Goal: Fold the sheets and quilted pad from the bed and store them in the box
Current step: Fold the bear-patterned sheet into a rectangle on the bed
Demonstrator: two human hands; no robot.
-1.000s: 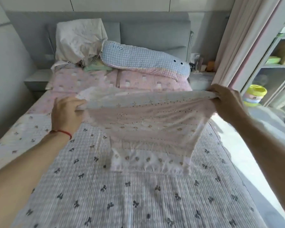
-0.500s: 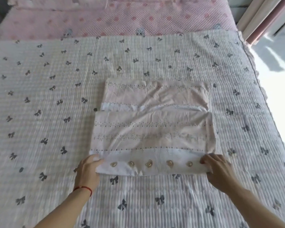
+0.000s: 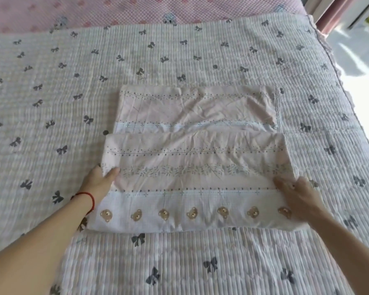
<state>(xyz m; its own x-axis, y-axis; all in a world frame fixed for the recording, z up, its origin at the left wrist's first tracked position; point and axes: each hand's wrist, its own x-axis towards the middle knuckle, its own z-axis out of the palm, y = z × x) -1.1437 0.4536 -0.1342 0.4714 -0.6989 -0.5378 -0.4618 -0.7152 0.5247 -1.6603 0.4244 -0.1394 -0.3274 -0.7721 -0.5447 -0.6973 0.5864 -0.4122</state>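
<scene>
One sheet (image 3: 194, 158) lies part-folded on the quilted pad (image 3: 179, 50); left hand (image 3: 99, 182) and right hand (image 3: 297, 194) press its ends, grip flat (box unseen); pad still spread.

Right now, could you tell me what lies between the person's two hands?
In the head view, the folded pale pink sheet spans from left hand to right hand.
</scene>
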